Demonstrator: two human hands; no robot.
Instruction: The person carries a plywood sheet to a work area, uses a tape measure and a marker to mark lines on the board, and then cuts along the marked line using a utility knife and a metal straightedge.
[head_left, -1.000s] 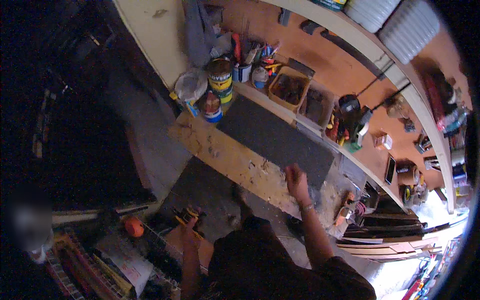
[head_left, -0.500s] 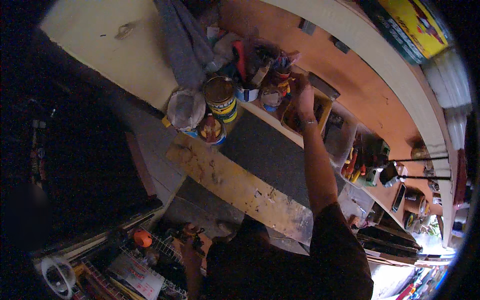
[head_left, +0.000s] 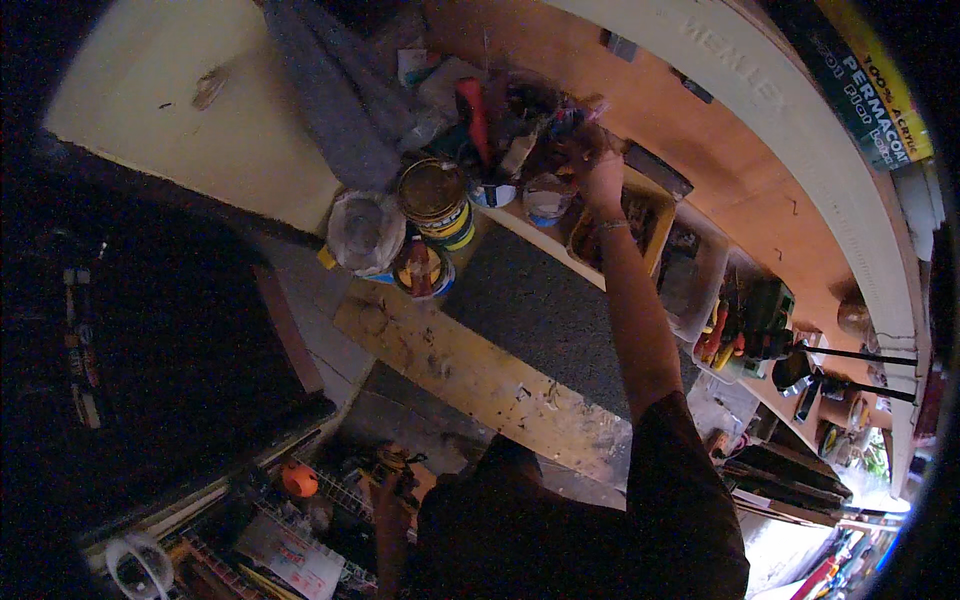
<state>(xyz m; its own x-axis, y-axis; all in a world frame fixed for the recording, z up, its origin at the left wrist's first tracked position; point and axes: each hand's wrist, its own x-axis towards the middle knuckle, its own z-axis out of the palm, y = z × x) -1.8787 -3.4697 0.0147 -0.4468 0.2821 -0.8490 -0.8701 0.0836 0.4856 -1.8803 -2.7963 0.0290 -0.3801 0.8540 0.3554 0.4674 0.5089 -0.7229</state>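
Observation:
My right hand reaches over the far edge of the bench into a dark cluster of pens or small tools. Its fingers are lost among them, so whether it grips anything is hidden. Beneath the wrist lies a yellow tray with small dark items in it. A small round tub stands just left of the hand. Low in the view, my left hand is in shadow, its fingers closed around a dark thing with yellowish parts that I cannot make out.
Paint cans, one yellow-labelled and one with a pale cover, stand left on the bench. A dark grey mat lies before them. Right of the tray are a clear bin and red-and-yellow-handled tools. A wire basket sits low left.
My right hand has shifted slightly up and left, deeper into the cluster; the yellow piece by its fingers no longer shows. My left hand stays low. The view has turned slightly.

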